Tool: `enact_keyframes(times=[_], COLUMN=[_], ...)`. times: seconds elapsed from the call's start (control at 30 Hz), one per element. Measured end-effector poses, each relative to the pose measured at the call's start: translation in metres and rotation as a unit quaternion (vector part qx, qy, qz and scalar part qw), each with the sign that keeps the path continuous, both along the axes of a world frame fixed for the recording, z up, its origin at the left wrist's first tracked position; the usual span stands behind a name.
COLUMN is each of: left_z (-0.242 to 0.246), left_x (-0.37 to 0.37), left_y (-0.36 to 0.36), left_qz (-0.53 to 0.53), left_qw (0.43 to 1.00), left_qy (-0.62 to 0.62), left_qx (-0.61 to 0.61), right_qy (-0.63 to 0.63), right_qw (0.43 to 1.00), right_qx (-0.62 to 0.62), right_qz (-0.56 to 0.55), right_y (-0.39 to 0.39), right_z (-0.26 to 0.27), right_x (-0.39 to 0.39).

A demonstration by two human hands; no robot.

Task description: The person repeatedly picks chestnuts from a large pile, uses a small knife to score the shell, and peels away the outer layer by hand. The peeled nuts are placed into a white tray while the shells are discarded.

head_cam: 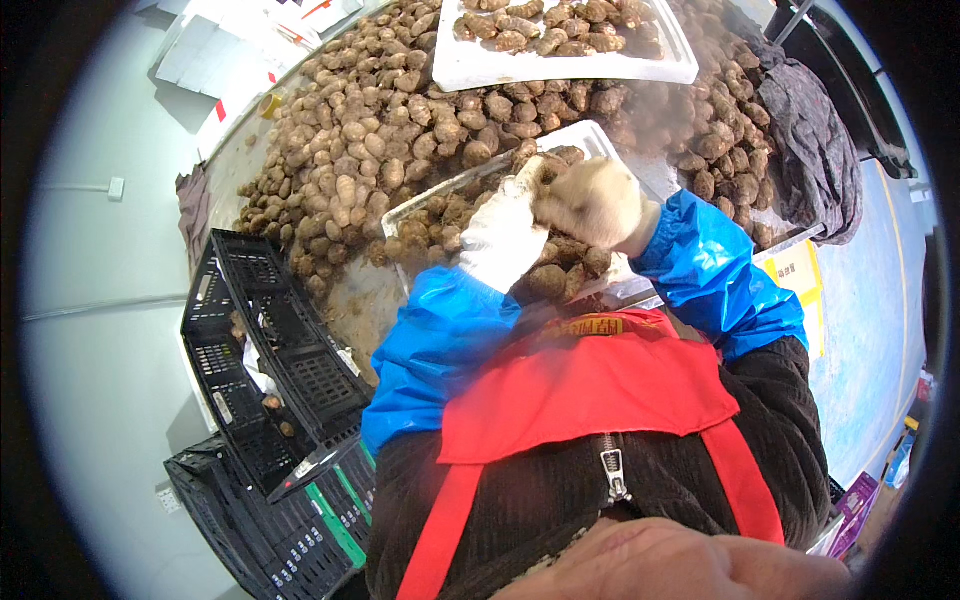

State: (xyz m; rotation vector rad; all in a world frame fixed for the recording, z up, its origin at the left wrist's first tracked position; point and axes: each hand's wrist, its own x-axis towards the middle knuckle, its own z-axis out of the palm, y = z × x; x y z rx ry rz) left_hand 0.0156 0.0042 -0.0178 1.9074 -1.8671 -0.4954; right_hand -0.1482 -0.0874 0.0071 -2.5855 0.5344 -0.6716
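My left hand (504, 236), in a white glove, is closed around a brown taro corm (551, 168) above a white foam tray (581, 136). Against it, from the other side, presses my right hand (596, 202) in a soiled, cream-coloured glove. That hand is blurred with curled fingers, and whatever it may hold is hidden. Below both hands, more rough brown taro corms (546, 281) lie in the tray. Blue waterproof sleeves cover both forearms.
A large taro heap (360, 142) covers the table to the left and behind. A second white foam tray (562, 73) with corms rests on it. Black plastic crates (300, 367) stand at the left. Dark cloth (814, 142) hangs over the right edge.
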Motion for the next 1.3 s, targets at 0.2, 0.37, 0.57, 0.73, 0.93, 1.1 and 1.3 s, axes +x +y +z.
enact_keyframes(times=[0.2, 0.37, 0.57, 0.73, 0.93, 1.1, 1.3], left_z=[0.005, 0.007, 0.005, 0.013, -0.007, -0.008, 0.019], left_x=[-0.006, 0.005, -0.004, 0.000, -0.001, -0.005, -0.021], left_y=[0.000, 0.000, 0.000, 0.004, 0.003, 0.004, 0.015], left_qz=[0.019, 0.024, 0.020, 0.078, 0.042, 0.001, 0.065], left_qw=[0.921, 0.878, 0.783, 0.786, 0.805, 0.919, 0.726], left_qy=[0.381, 0.477, 0.619, 0.613, 0.591, 0.370, 0.684], left_qx=[0.072, 0.041, 0.048, 0.025, -0.026, -0.138, 0.038], right_qy=[-0.059, -0.098, -0.124, -0.046, -0.115, -0.232, -0.084], right_qw=[0.972, 0.865, 0.890, 0.864, 0.824, 0.705, 0.943], right_qx=[0.187, 0.478, 0.399, 0.461, 0.539, 0.664, 0.262], right_qz=[-0.130, -0.116, -0.181, -0.196, -0.132, -0.092, -0.189], right_y=[-0.040, -0.016, 0.011, 0.004, 0.008, 0.013, 0.023], right_z=[0.009, 0.004, -0.015, -0.025, -0.029, -0.030, -0.053], right_x=[-0.013, -0.036, -0.019, -0.024, -0.019, -0.006, -0.003])
